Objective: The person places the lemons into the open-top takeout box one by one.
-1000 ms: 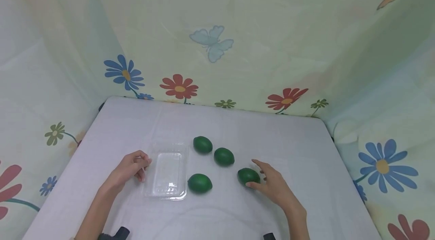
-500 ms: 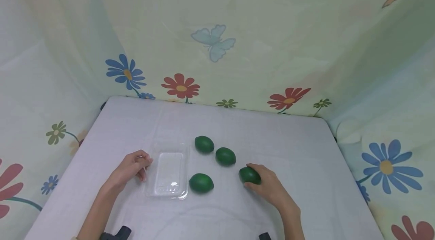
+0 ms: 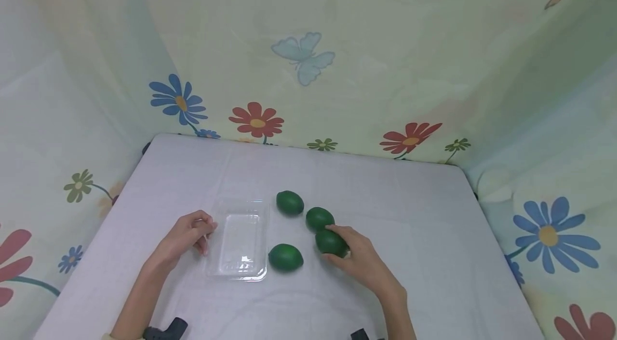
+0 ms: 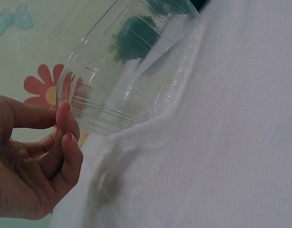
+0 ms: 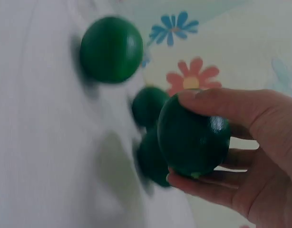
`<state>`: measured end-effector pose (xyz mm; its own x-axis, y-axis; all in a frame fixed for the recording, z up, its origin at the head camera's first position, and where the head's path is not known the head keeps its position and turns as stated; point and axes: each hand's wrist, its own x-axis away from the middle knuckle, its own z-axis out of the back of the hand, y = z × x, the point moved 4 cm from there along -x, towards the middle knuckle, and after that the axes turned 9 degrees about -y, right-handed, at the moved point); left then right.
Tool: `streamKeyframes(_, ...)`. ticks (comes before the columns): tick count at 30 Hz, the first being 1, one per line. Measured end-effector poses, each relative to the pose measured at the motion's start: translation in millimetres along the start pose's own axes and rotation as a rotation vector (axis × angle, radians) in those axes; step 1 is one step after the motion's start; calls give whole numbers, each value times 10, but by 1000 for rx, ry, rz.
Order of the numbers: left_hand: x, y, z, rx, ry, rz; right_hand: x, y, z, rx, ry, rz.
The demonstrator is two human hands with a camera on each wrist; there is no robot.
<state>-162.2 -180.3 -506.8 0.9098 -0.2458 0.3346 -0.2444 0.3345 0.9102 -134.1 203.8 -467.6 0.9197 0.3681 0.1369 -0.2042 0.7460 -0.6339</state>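
Observation:
My right hand [image 3: 366, 265] grips a green lime [image 3: 331, 243], thumb on one side and fingers on the other. In the right wrist view that lime [image 5: 193, 135] hangs clear of the cloth. Behind it, in the head view, another lime [image 3: 319, 219] is partly overlapped. A third lime [image 3: 289, 203] lies farther back, and one more lime [image 3: 286, 257] sits beside the right edge of a clear plastic container [image 3: 242, 243]. At the container's left edge, my left hand [image 3: 187, 234] pinches the rim between thumb and fingers, as the left wrist view shows on the container [image 4: 122, 76].
A white cloth [image 3: 409, 206] covers the table. Flowered curtains [image 3: 361, 61] stand along the back and both sides. A dark strap piece [image 3: 168, 329] shows near my left forearm, and a similar dark piece [image 3: 359, 334] by the right one.
My right hand has closed round the rightmost lime, lifted it and carried it left toward the other limes. The left hand and the container have stayed in place.

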Motion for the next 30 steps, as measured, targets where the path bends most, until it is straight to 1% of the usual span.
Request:
streamKeyframes(6,-3,-20,-3,5,-2,6,-224,-499,-280,-147,-57,249)
streamKeyframes(9,-10,-25,-10,0,0,9,-352,-745,-449,-221,-96,317)
streamKeyframes(12,-10,-15,-18,-2,1,10,-478,-959,-616,-272,-156,325)
streamKeyframes(14,-6,-5,-24,-6,-1,7,-549,-1080,-719,-270,-195,313)
streamKeyframes(16,-6,1,-25,-6,-3,7,-604,-1176,-814,-227,-218,289)
streamKeyframes(18,-7,1,-24,-5,-8,5,-650,-1250,-901,-155,-233,266)
streamKeyframes(21,-12,-3,-23,0,-13,-1,-706,-1320,-1009,-70,-259,241)
streamKeyframes(26,-14,1,-20,6,-18,-12,-764,-1378,-1134,-2,-308,241)
streamKeyframes(30,-11,5,-3,8,-23,-12,-785,-1391,-1223,78,-308,228)
